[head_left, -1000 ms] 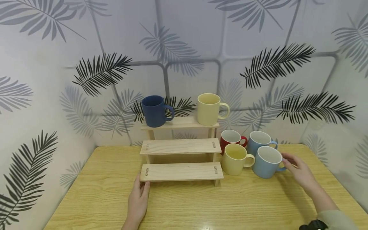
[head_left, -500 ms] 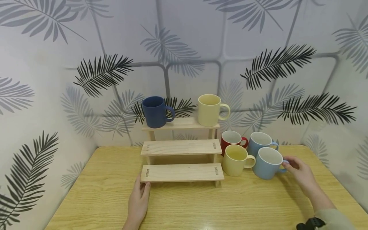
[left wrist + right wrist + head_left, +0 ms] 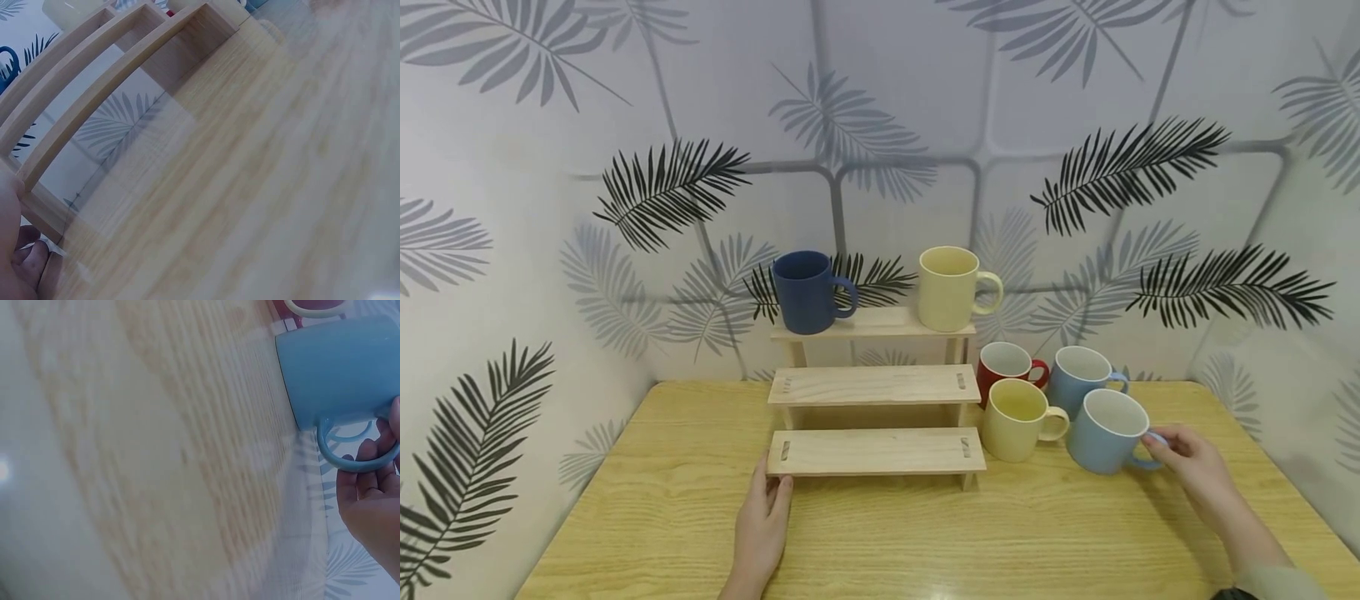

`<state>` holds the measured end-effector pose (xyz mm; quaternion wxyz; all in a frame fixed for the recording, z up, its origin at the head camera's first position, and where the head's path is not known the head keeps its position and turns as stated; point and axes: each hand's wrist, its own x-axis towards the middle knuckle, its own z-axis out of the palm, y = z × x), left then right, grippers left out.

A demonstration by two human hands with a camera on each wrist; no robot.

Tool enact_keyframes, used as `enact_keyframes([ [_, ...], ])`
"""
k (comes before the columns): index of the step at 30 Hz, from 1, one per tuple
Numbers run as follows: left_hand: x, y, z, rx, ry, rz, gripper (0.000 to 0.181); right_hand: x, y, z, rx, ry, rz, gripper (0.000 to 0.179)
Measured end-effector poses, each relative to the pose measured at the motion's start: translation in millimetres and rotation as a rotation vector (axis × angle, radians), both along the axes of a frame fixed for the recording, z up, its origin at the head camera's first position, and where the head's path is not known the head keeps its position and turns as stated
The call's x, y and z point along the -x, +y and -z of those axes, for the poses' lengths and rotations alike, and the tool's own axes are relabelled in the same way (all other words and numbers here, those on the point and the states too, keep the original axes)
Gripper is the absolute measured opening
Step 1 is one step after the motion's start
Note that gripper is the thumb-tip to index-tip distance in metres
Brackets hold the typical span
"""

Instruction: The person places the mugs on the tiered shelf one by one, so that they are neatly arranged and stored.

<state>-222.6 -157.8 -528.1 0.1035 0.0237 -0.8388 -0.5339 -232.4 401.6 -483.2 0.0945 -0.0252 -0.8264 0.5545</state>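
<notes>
My right hand point(image 3: 1198, 475) pinches the handle of a light blue mug point(image 3: 1099, 440) with a white inside, at the right of the table. In the right wrist view that mug point(image 3: 344, 372) has fingers curled at its handle; whether its base touches the table I cannot tell. A three-tier wooden step rack point(image 3: 876, 452) stands in the middle. At its lowest tier's left end, my left hand point(image 3: 760, 529) grips it, thumb at the front. The left wrist view shows that hand point(image 3: 19, 250) partly cut off beside the rack's leg.
On the top tier stand a dark blue mug point(image 3: 805, 293) and a pale yellow mug point(image 3: 947, 290). Right of the rack are a red mug point(image 3: 992, 390), a yellow mug point(image 3: 1011, 429) and another blue mug point(image 3: 1067, 390). A patterned wall closes off the table point(image 3: 925, 542) behind.
The light blue mug has shifted slightly right and toward me with my right hand, widening its gap from the yellow mug. My left hand stays on the rack.
</notes>
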Motion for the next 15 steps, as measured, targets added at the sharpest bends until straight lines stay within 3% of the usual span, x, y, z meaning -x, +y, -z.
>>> enact_keyframes([
  [4, 0.0, 0.1, -0.4, 0.001, 0.003, 0.000, 0.063, -3.0, -3.8, -0.3, 0.181, 0.005, -0.017, 0.005],
  [6, 0.2, 0.2, -0.5, 0.003, 0.009, 0.000, 0.063, -4.5, -6.1, 0.1, 0.278, 0.011, -0.024, 0.007],
  [11, 0.3, 0.7, -1.3, -0.003, 0.004, 0.003, 0.062, -9.1, -13.8, 0.5, 0.392, 0.015, 0.020, 0.009],
  [15, -0.1, 1.3, -1.7, -0.011, -0.013, 0.003, 0.062, -11.2, -23.9, -2.9, 0.427, 0.009, 0.099, 0.009],
])
